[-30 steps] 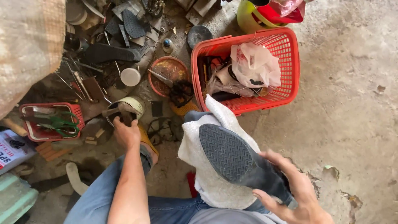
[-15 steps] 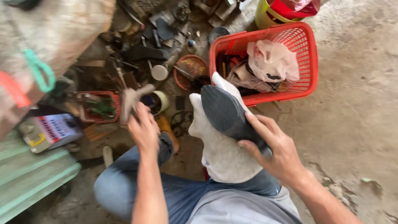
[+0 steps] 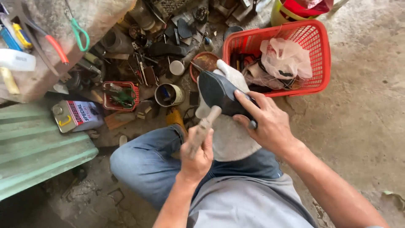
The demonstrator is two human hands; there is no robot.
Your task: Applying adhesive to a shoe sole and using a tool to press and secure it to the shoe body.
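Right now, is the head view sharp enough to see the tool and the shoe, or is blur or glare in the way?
Head view: soft, even daylight, no glare or hard shadows. The left hand and its wooden-handled tool are slightly motion-blurred; the dark shoe under the right hand is clearer. The clutter beside the red basket is sharp; the edges bend a little, wide-angle.

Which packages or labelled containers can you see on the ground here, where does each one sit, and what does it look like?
Metal can: lying on its side left of the knee, beside the green bench; rectangular, silver with a red, white and blue label and a yellow handle.
White bottle: on the stone slab at top left; flattish, plain white.
Plastic bag: in the red basket; crumpled, translucent white.
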